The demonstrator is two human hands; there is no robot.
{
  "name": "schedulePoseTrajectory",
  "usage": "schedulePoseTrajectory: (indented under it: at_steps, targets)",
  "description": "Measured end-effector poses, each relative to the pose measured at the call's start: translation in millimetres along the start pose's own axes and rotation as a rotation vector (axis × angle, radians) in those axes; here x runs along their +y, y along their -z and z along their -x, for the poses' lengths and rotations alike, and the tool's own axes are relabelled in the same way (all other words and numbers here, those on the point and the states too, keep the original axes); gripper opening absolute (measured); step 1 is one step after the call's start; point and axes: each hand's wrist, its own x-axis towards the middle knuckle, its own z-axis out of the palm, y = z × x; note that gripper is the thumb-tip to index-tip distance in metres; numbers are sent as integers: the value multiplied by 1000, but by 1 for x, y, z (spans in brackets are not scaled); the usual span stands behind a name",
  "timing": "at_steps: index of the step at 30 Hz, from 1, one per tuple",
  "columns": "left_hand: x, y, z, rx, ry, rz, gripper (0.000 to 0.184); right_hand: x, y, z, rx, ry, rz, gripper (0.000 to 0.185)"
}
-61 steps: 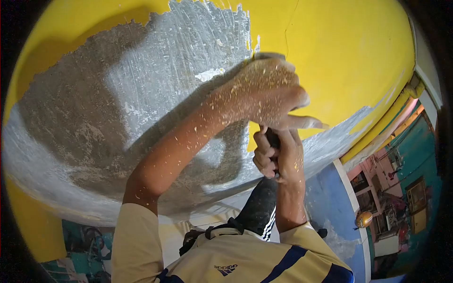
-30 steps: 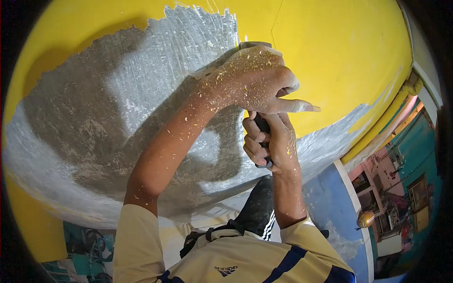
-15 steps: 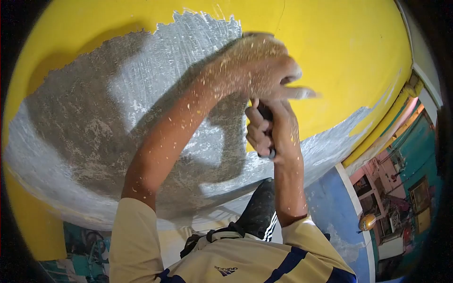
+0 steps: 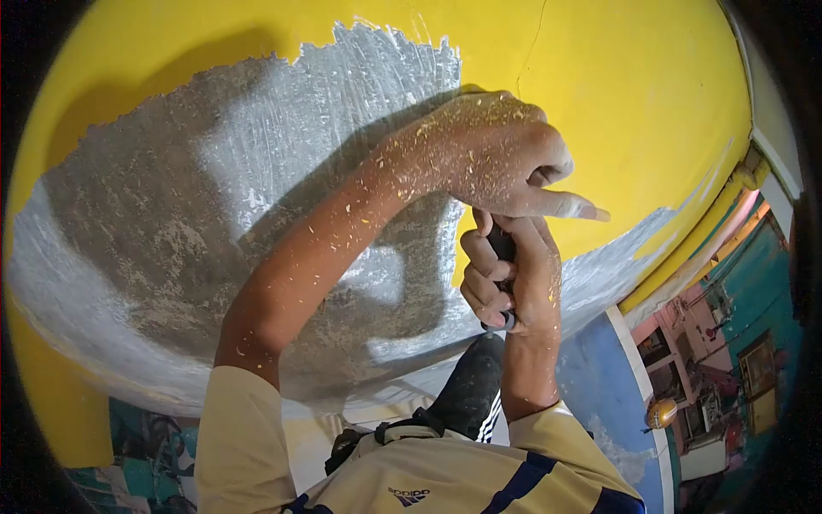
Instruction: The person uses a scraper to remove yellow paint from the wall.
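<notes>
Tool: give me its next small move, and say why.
Perhaps draw the tool a short way down, shaving the yellow paint just right of the grey patch. The right hand grips it, the left hand seems to bear on its far end, mostly hidden, and paint meets the patch there.

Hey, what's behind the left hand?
Behind the left hand is the wall, part yellow, part gray. A black handle, gripped by the right hand, leads up toward the left hand; whatever that hand covers can't be seen.
</notes>
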Motion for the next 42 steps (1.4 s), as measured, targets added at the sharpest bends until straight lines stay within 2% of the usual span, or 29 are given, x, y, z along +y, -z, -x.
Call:
schedulePoseTrajectory:
  at_steps: [5, 8, 11, 13, 14, 15, 18, 20, 22, 26, 29, 32, 35, 38, 39, 41, 42]
  targets:
    - [-15, -25, 1, 243, -197, -75, 68, 8, 6, -1, 53, 28, 85, 22]
    - [-13, -20, 2, 163, -164, -89, 69, 11, 11, -5, 33, 16, 75, 22]
    - [1, 1, -2, -88, 100, -118, 58, 2, 5, -9, 62, 24, 102, 23]
    - [-8, 3, -10, 58, -7, -267, 56, 1, 10, -24, 116, 107, 207, 26]
    - [-9, 2, -14, 137, -68, -335, 56, -3, 15, -29, -32, 112, 93, 28]
    - [-1, 13, -17, -14, 35, -301, 54, -6, 10, -24, 35, 107, 122, 27]
    - [-15, -6, -9, 107, -171, -206, 68, 2, 4, -10, 125, 46, 127, 25]
    - [-17, -19, 0, 172, -236, -224, 68, 10, 9, -6, 79, 18, 61, 25]
    - [-8, -17, 6, 76, -100, -183, 68, 18, 13, -5, 89, 4, 50, 25]
    - [-15, -14, -5, 79, -103, -181, 74, 9, 4, -12, 51, 37, 38, 25]
    - [-7, 9, -16, 34, -6, -196, 65, -8, 2, -21, 37, 51, 40, 23]
    - [-16, -1, -14, 231, -178, -200, 75, -2, 3, -20, 33, 56, 45, 23]
    - [-12, -20, -2, 215, -136, -87, 76, 9, 9, -9, 62, 29, 24, 24]
    - [-8, -13, -2, 91, -65, -78, 76, 9, 10, -10, 90, 16, 31, 26]
    - [-1, 1, -5, -28, 22, -192, 64, 3, 6, -13, 95, 28, 49, 26]
    - [-12, 7, -17, 46, 3, -249, 65, -2, 2, -25, 146, 106, 162, 26]
    - [-12, 13, -22, 89, -10, -286, 65, -7, 2, -26, 88, 96, 111, 26]
